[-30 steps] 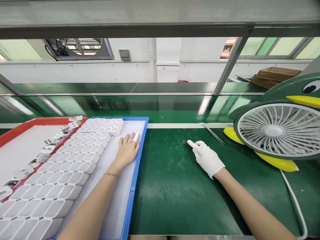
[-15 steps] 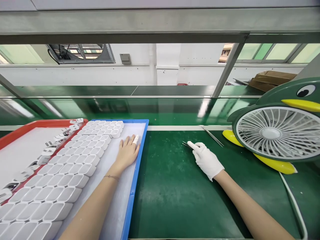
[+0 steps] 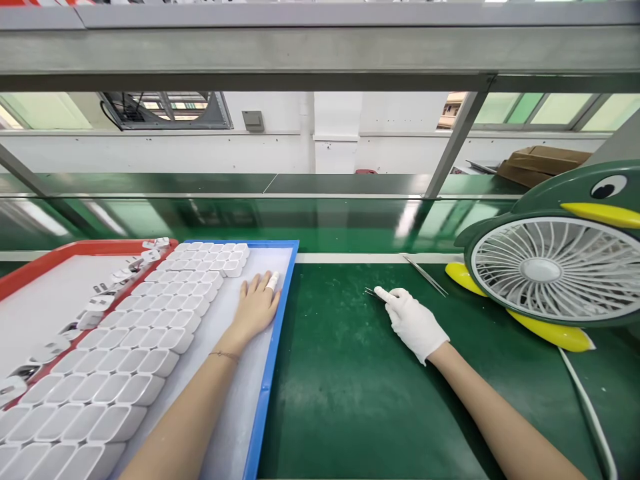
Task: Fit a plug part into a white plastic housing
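unmoved since a second ago, only seen slightly lower: grasping thin metal tweezers in fabric-gloved right hand over glossy green bench; resting bare left hand, fingers released, on blue-rimmed tray beside rounded white boxes.

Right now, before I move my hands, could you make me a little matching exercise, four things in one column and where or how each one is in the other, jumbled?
Column one:
1. left hand
2. right hand
3. white plastic pieces
4. fan

Column two:
A. lined up in rows
B. gloved, holding a thin metal tool
C. green, white and yellow
D. palm down in the blue tray

Pairs: 1-D, 2-B, 3-A, 4-C
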A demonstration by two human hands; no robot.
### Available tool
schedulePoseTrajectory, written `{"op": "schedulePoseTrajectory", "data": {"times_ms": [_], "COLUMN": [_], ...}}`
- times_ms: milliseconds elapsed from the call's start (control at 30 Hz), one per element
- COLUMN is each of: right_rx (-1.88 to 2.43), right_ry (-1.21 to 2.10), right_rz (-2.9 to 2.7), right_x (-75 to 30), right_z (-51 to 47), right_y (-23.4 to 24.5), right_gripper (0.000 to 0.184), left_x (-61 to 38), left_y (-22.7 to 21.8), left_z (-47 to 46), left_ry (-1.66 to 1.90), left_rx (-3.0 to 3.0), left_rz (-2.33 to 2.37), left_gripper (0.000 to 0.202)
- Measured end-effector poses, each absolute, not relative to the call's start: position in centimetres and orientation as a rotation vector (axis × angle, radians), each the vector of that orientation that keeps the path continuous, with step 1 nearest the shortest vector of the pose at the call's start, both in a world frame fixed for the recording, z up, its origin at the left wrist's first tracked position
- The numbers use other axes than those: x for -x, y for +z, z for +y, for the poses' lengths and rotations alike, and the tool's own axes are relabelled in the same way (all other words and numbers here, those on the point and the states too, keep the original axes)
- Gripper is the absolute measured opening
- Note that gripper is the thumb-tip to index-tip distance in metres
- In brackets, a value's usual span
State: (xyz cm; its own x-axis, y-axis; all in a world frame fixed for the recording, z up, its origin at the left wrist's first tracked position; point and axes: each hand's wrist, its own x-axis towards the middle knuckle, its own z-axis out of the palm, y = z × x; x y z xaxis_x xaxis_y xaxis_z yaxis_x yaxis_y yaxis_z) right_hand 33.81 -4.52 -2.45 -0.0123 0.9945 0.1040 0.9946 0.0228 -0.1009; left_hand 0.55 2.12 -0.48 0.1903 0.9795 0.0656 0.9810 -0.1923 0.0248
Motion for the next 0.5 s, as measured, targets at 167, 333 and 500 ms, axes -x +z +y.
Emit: {"op": "schedulePoseTrajectory", "data": {"times_ms": [167,333,500], "right_rx": [2.118,2.133,2.147], "right_ry": [-0.008,-0.012,-0.016], "right_rz": [-2.124,-2.112,-2.103], "right_x": [-33.99,-33.98,-34.16], "right_z": [-4.82,-5.07,-5.20], "right_y": [-2.29,-2.25,-2.32], "right_gripper": [0.028,0.029,0.028], "left_x": [-0.54,-0.43,-0.37], "left_y": [-0.51,-0.59,-0.63], "left_z": [2.11,2.14,2.20], "left_ry": [-0.107,-0.111,-0.117], "left_rx": [2.400,2.403,2.406], "left_rz": [-1.976,-1.968,-1.965], "left_gripper": [0.053,0.053,0.053]}}
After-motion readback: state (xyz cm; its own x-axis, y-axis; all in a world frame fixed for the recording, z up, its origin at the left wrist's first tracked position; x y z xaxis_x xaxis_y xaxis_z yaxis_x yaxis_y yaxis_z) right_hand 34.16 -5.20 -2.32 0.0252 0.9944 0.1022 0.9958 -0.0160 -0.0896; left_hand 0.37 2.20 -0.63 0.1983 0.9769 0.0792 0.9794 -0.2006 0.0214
